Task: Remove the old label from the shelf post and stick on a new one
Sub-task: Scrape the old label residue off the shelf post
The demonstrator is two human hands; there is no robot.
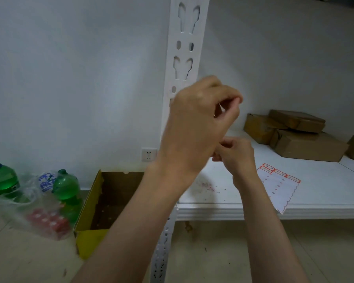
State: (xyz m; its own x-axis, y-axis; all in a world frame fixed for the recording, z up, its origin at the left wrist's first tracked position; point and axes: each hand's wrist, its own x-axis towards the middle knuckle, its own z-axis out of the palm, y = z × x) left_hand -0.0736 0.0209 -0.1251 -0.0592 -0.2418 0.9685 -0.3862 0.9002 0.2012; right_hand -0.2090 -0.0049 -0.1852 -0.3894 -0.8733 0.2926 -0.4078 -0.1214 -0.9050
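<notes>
While the left hand pinches a small white scrap, likely a label, in front of the shelf post, the right hand curls below it, contents unclear; the label sheet lies on the shelf, so sticking seems still ahead

Single view only: your head camera, wide-angle, no second view sharing scene. You are looking forward and slightly down, facing white wall behind shelf post. Post is running up frame centre, very near lens, bowing with wide-angle distortion. Both forearms are entering from bottom edge; left hand is filling centre close up, right hand lower, just behind. Shelf is stretching away right; floor is showing lower left.
</notes>
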